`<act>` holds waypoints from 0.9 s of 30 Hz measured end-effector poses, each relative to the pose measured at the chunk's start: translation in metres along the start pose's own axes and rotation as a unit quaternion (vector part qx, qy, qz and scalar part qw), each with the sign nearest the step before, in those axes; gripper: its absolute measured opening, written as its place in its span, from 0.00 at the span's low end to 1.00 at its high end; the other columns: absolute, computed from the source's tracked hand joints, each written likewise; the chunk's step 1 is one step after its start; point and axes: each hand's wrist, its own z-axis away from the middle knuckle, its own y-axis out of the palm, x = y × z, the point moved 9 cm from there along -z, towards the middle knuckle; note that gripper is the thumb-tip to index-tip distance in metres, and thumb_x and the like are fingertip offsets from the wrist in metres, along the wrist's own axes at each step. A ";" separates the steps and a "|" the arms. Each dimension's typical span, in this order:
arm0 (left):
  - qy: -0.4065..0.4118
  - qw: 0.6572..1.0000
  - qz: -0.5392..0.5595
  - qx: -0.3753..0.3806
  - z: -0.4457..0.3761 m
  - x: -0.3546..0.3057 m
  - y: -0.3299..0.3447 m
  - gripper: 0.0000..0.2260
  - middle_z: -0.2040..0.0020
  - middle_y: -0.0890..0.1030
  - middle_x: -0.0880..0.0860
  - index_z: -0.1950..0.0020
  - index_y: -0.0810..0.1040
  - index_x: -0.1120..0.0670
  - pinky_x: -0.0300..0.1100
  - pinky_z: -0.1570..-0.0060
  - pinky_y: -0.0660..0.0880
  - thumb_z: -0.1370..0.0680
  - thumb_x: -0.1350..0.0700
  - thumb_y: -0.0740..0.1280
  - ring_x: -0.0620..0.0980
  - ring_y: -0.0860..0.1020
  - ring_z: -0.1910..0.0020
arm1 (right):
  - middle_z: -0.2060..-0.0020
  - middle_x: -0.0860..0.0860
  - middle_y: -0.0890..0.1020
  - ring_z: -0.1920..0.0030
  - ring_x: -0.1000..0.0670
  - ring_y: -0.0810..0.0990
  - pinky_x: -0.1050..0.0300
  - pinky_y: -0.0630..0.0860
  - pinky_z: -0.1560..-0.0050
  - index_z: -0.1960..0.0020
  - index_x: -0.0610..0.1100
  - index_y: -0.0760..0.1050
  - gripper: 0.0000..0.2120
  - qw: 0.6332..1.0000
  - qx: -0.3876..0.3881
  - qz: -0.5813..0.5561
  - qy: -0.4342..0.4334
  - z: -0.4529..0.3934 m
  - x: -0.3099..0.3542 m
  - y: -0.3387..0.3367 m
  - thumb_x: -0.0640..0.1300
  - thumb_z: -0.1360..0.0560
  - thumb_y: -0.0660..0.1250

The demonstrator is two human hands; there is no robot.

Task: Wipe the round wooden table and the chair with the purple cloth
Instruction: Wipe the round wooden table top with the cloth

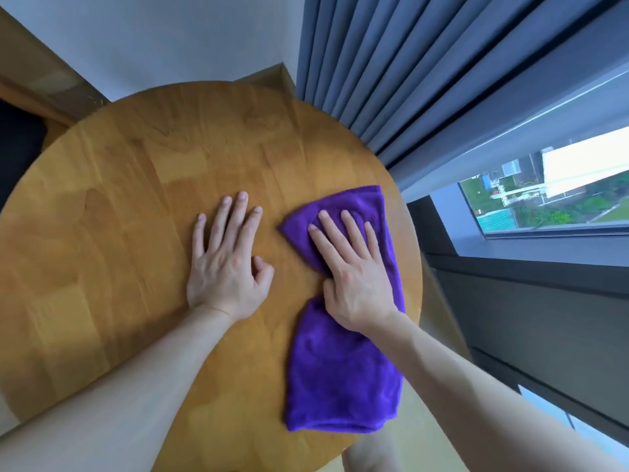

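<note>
The round wooden table (129,206) fills most of the view. A purple cloth (340,379) lies folded along its right side, reaching from mid-table to the near edge. My right hand (354,274) presses flat on the upper part of the cloth, fingers straight and spread. My left hand (228,257) rests flat on the bare wood just left of the cloth, fingers straight, thumb bent inward. The chair is not clearly in view.
Blue-grey curtains (391,80) hang right behind the table's far right edge. A window (551,189) and dark frame run along the right. A white wall (153,39) stands behind, with wooden furniture (41,83) at the far left.
</note>
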 end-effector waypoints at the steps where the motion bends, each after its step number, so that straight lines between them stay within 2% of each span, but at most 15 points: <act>1: -0.001 1.000 0.001 0.002 0.000 0.000 0.000 0.35 0.15 0.57 0.53 0.19 0.63 0.55 0.61 0.19 0.51 0.28 0.51 0.57 0.54 0.54 0.16 | 0.18 0.51 0.58 0.18 0.41 0.51 0.35 0.49 0.20 0.19 0.48 0.60 0.41 1.000 0.001 0.010 -0.004 0.007 -0.010 -0.003 0.44 0.32 0.57; 4: -0.005 1.000 -0.010 0.011 0.000 -0.001 0.001 0.35 0.15 0.56 0.54 0.18 0.62 0.55 0.61 0.19 0.49 0.27 0.50 0.56 0.54 0.53 0.16 | 0.18 0.50 0.59 0.18 0.40 0.52 0.34 0.49 0.21 0.19 0.49 0.61 0.42 0.997 -0.027 -0.001 0.074 -0.009 -0.041 -0.016 0.45 0.34 0.56; 7: -0.002 1.000 -0.018 0.017 0.001 -0.001 0.003 0.36 0.15 0.55 0.54 0.18 0.62 0.56 0.61 0.19 0.49 0.27 0.51 0.56 0.54 0.52 0.16 | 0.18 0.50 0.59 0.18 0.42 0.50 0.37 0.46 0.20 0.19 0.49 0.61 0.40 0.982 -0.070 -0.028 0.172 -0.047 -0.047 -0.025 0.45 0.33 0.54; 10: -0.005 1.000 -0.021 0.012 0.001 0.000 0.004 0.36 0.15 0.56 0.54 0.18 0.62 0.55 0.60 0.19 0.49 0.28 0.51 0.57 0.54 0.53 0.16 | 0.18 0.50 0.57 0.18 0.42 0.49 0.38 0.42 0.19 0.19 0.49 0.60 0.41 0.973 -0.085 -0.039 0.211 -0.074 -0.039 -0.023 0.49 0.33 0.49; 12: -0.005 1.000 -0.016 0.005 0.001 0.000 0.002 0.36 0.15 0.57 0.54 0.19 0.63 0.55 0.60 0.19 0.49 0.28 0.51 0.57 0.54 0.54 0.16 | 0.18 0.50 0.58 0.18 0.42 0.50 0.38 0.43 0.19 0.19 0.49 0.60 0.41 0.980 -0.077 -0.040 0.180 -0.073 -0.030 -0.021 0.48 0.33 0.51; 16: -0.007 1.000 -0.002 -0.003 0.001 -0.001 -0.002 0.36 0.16 0.59 0.54 0.19 0.65 0.55 0.60 0.19 0.51 0.29 0.52 0.57 0.54 0.56 0.16 | 0.18 0.51 0.60 0.18 0.44 0.52 0.37 0.47 0.20 0.20 0.48 0.63 0.41 0.999 -0.026 -0.044 -0.007 -0.017 -0.011 -0.010 0.44 0.34 0.57; 18: -0.006 1.000 0.004 -0.005 0.000 -0.002 -0.002 0.36 0.16 0.59 0.53 0.19 0.65 0.55 0.59 0.19 0.50 0.29 0.52 0.57 0.54 0.56 0.17 | 0.19 0.53 0.61 0.18 0.46 0.53 0.38 0.49 0.19 0.21 0.49 0.65 0.40 0.998 -0.013 -0.062 -0.030 0.011 -0.027 -0.010 0.42 0.34 0.59; 20: -0.009 1.000 0.005 -0.003 0.000 -0.001 -0.002 0.36 0.15 0.58 0.53 0.19 0.65 0.55 0.59 0.19 0.49 0.29 0.52 0.57 0.53 0.55 0.16 | 0.20 0.53 0.64 0.18 0.47 0.55 0.38 0.51 0.20 0.22 0.49 0.69 0.40 0.994 -0.040 -0.096 0.026 0.015 -0.051 -0.021 0.39 0.36 0.60; 23: -0.011 1.000 0.002 -0.002 -0.001 0.000 0.001 0.36 0.15 0.57 0.52 0.19 0.63 0.55 0.58 0.18 0.48 0.28 0.51 0.56 0.52 0.54 0.16 | 0.21 0.54 0.65 0.18 0.49 0.56 0.42 0.50 0.19 0.24 0.50 0.71 0.38 0.963 -0.123 -0.132 0.198 -0.016 -0.076 -0.036 0.39 0.35 0.59; 25: -0.010 1.000 0.002 -0.006 0.000 0.001 0.002 0.35 0.15 0.57 0.52 0.19 0.63 0.54 0.58 0.18 0.48 0.28 0.51 0.56 0.52 0.53 0.16 | 0.20 0.54 0.63 0.18 0.49 0.54 0.43 0.48 0.19 0.23 0.51 0.68 0.38 0.927 -0.164 -0.141 0.306 -0.038 -0.074 -0.039 0.41 0.34 0.58; 27: -0.009 1.000 -0.001 -0.010 0.001 0.001 0.001 0.35 0.15 0.57 0.52 0.19 0.63 0.54 0.59 0.19 0.49 0.28 0.51 0.56 0.53 0.54 0.16 | 0.19 0.52 0.60 0.18 0.48 0.52 0.41 0.45 0.19 0.21 0.49 0.64 0.38 0.911 -0.175 -0.125 0.353 -0.053 -0.058 -0.034 0.43 0.32 0.58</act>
